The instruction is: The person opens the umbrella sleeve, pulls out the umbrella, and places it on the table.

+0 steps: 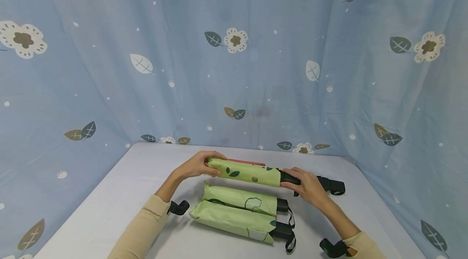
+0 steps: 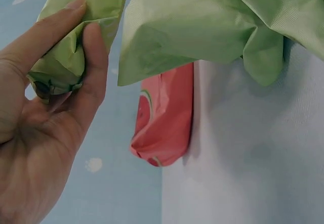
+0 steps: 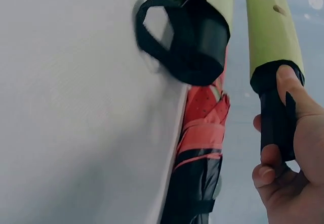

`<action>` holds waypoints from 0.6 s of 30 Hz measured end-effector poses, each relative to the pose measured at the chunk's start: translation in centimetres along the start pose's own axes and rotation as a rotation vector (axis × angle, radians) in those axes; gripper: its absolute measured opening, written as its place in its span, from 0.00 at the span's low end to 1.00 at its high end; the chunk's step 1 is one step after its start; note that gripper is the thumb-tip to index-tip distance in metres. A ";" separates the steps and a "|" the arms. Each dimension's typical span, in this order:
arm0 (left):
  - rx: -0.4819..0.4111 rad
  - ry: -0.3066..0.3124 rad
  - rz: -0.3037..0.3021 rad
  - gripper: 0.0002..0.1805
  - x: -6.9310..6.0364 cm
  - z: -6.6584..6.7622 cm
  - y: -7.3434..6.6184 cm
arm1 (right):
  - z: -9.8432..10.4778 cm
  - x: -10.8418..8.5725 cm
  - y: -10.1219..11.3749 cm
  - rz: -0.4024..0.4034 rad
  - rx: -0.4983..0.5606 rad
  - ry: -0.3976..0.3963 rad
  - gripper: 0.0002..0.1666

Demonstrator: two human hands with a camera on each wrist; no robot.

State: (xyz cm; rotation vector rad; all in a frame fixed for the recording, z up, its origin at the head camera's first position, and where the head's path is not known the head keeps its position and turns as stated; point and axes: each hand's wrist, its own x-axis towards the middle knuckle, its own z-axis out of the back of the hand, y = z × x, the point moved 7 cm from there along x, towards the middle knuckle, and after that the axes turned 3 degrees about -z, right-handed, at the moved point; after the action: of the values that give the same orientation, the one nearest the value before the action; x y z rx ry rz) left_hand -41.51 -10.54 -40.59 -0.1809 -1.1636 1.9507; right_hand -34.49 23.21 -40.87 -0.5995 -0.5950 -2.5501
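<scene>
A folded umbrella [image 1: 245, 173] in a light green leaf-print sleeve is held level above the table, between both hands. My left hand [image 1: 199, 164] pinches the sleeve's closed end between thumb and fingers. On the other side, my right hand [image 1: 307, 186] grips the black handle [image 3: 276, 118]. Nearer to me, two more green-sleeved umbrellas, a farther one [image 1: 237, 199] and a nearer one [image 1: 234, 218], lie side by side, black handles to the right. Behind the held umbrella lies a red umbrella [image 2: 167, 118] with a watermelon print, mostly hidden in the head view.
The white table [image 1: 153, 161] meets a blue curtain [image 1: 183, 88] with flowers and leaves at the back and sides. Wrist straps [image 1: 291, 217] hang from the lying umbrellas' handles. Black camera mounts [image 1: 179, 207] sit on both wrists.
</scene>
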 end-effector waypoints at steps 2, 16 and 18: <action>0.010 0.000 -0.004 0.26 -0.1 0.0 -0.1 | 0.1 -0.2 -0.2 -0.004 0.007 -0.007 0.30; 0.167 -0.014 -0.001 0.25 -0.7 0.3 0.5 | 0.7 -1.6 -2.6 -0.060 0.025 -0.021 0.30; 0.171 -0.022 -0.010 0.25 -0.9 0.4 0.7 | 0.8 -1.8 -2.9 -0.060 0.017 -0.023 0.30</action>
State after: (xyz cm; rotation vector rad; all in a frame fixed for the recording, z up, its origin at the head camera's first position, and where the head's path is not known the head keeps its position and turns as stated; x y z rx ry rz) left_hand -41.56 -11.58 -41.09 -0.0636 -1.0035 2.0358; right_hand -34.26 26.50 -41.98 -0.6149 -0.6513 -2.5949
